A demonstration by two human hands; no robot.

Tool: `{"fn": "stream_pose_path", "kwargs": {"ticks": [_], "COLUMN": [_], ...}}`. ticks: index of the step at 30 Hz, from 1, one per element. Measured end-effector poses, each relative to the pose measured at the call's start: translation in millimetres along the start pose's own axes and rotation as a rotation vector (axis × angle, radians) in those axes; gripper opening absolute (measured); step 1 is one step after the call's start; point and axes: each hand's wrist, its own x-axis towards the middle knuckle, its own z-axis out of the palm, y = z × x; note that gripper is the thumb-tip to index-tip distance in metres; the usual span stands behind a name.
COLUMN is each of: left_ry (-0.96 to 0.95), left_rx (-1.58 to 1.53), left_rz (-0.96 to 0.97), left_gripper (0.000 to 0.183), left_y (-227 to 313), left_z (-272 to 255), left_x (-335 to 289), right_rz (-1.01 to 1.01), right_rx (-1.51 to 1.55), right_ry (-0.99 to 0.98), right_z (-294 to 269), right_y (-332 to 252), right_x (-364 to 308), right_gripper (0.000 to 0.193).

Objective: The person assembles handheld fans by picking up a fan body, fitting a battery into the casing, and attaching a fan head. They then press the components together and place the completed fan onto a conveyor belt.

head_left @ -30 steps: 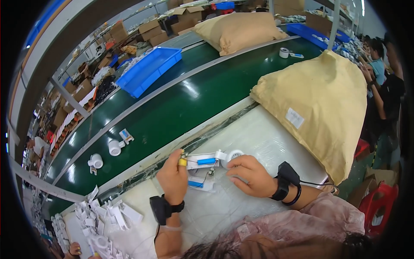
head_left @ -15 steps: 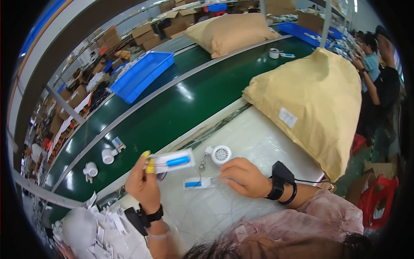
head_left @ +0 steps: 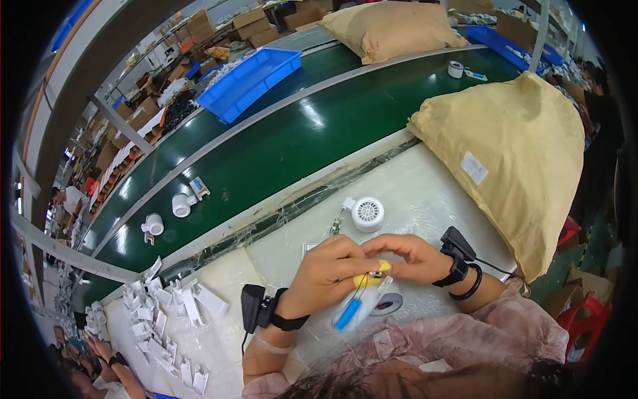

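Both of my hands meet above the bench. My left hand (head_left: 327, 274), with yellow covers on its fingertips, is closed on a white plastic battery case (head_left: 365, 308) that slants toward me. A blue cylindrical battery (head_left: 348, 314) with thin wires lies in the case. At the case's upper end, the fingertips of my right hand (head_left: 417, 261) pinch together beside a small dark part; the fingers partly hide it. Just beyond my hands lies a round white fan head (head_left: 367, 213) with a grille, wired to a small circuit board (head_left: 335, 228). A tape roll (head_left: 388, 304) rests beneath my hands.
White plastic parts (head_left: 159, 319) are heaped at the left of the bench. Beyond runs a green conveyor (head_left: 266, 166) carrying white fan units (head_left: 181, 205) and a blue tray (head_left: 249, 83). A large tan sack (head_left: 505, 153) stands on the right. Another person's arm (head_left: 123, 372) shows lower left.
My left hand has brought the battery case right and nearer to me, and my right hand has joined it there. My view has shifted, showing more of the parts heap.
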Motion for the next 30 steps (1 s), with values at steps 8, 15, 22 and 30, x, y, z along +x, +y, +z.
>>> {"fn": "stream_pose_path", "kwargs": {"ticks": [8, 15, 22, 30], "left_ry": [0.018, 0.144, -0.242, -0.315], "left_rx": [-0.108, -0.825, -0.654, -0.261], "left_rz": [-0.086, -0.736, -0.597, -0.657], "left_gripper": [0.036, 0.03, 0.028, 0.031], "left_y": [-14.2, -29.5, -33.8, -16.0], "left_z": [7.4, 21.4, 19.6, -24.3], "left_x": [-3.5, -3.4, -8.0, -9.6], "right_rz": [0.045, 0.001, -0.05, -0.106], "right_rx": [-0.025, -0.061, -0.285, -0.583], "right_ry": [-0.135, 0.325, 0.305, 0.095], "right_z": [-4.5, -0.4, -2.0, -13.8], "right_y": [-4.6, 5.6, 3.6, -2.6], "right_x": [-3.6, -1.3, 4.1, 6.0], "right_gripper": [0.024, 0.015, 0.023, 0.015]}}
